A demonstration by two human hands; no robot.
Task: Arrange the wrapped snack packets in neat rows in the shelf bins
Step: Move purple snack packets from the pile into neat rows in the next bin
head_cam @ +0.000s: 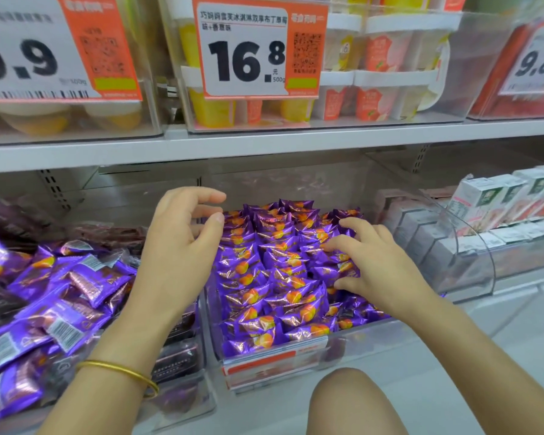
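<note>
L hand [182, 246] hovers over the left edge of the middle bin [374, 337]. Fingers are loosely curled w/ nothing in them, so I read it as open. A gold bangle [120, 372] sits on that wrist.

R hand [374, 262] is down on the right side of the same bin. Fingers are splayed and fairly straight, tips resting on the top packets, thumb touching one nearer me. I see touching, no clear grip.

The purple snack packets [274, 268], each w/ an orange print, fill the clear middle bin on the lower shelf. They stand in overlapping rows running near to far. The near-right corner looks less tidy, w/ packets lying lower.

An orange-and-white label [264, 362] is on the bin's front wall.

Left bin [186, 400] holds loose purple wrappers [60, 293] in a jumble, some showing barcodes. To the right, white cartons [500, 199] stand in a curved clear bin.

On the upper shelf [296, 136], pudding cups [377, 54] sit behind a price tag [248, 48] reading 16.8. My knee [352, 403] shows at the near edge.
</note>
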